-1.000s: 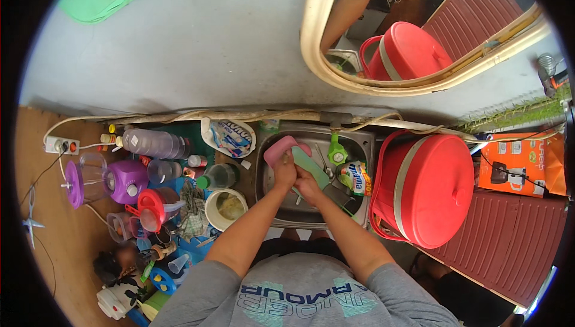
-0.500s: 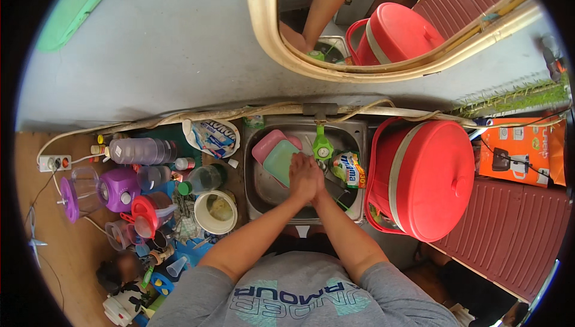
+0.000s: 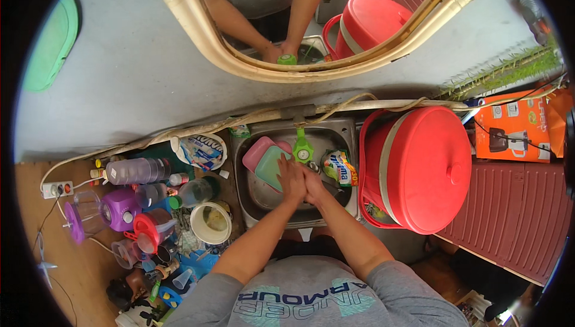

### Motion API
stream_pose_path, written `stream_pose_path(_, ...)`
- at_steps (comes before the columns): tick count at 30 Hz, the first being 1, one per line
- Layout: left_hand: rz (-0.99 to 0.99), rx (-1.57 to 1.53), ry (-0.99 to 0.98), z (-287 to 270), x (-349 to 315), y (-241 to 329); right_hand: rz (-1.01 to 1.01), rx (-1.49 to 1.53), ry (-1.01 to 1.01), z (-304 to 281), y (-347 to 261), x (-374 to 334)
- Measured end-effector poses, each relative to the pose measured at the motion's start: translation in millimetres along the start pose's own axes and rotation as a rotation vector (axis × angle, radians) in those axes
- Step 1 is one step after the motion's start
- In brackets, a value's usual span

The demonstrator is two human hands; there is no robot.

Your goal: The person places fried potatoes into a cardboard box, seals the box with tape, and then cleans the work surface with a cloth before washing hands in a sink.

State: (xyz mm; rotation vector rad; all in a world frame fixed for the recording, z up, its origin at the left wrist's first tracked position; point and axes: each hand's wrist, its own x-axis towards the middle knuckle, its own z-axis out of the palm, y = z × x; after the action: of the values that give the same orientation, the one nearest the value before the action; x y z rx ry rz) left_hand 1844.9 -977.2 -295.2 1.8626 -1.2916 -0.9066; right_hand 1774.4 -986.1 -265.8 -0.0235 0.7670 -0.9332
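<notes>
Over the metal sink (image 3: 244,198), my two hands rub palm to palm. My left hand (image 3: 292,182) has its fingers stretched out and slightly apart. My right hand (image 3: 312,185) lies against it, fingers extended but partly hidden behind the left. No object shows in either hand. Just beyond them is a green tap (image 3: 303,150). Under and left of my fingertips lie a mint-green plastic dish (image 3: 271,166) and a pink one (image 3: 256,152). A detergent-like packet (image 3: 340,168), white, green and orange, leans at the sink's right side.
A large red lidded bucket (image 3: 425,171) stands right of the sink. To its left are a white tub (image 3: 211,223), plastic bottles (image 3: 138,170), a purple blender (image 3: 120,210) and a red-lidded jug (image 3: 150,230). A framed mirror (image 3: 263,69) hangs on the wall, above a pipe (image 3: 227,124) with cables.
My hands have slid against each other, the left fingers now more spread and separate from the right. The view has shifted, so the mirror shows more of my arms.
</notes>
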Motion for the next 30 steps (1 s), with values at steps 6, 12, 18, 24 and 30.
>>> stream_pose_path(6,0.036,0.438,-0.468,-47.6,50.5,43.2,-0.049,-0.128,0.312,-26.8,14.7,-1.8)
stream_pose_path(12,0.275,-0.053,0.043,-100.9,32.3,191.6,-0.411,-1.215,0.638,-64.6,-18.3,42.2)
stream_pose_path(18,0.165,0.824,-0.32,-119.2,52.1,198.8,-0.465,-1.762,0.223,-1.3,-21.4,65.2)
stream_pose_path(24,0.095,0.471,-0.266,-91.8,59.1,174.2,-0.488,-1.358,0.061,-33.3,-41.3,96.8)
stream_pose_path(30,-0.245,-0.08,-0.324,-104.4,42.2,168.8,-0.77,-1.059,-0.037,-2.8,-42.6,57.7)
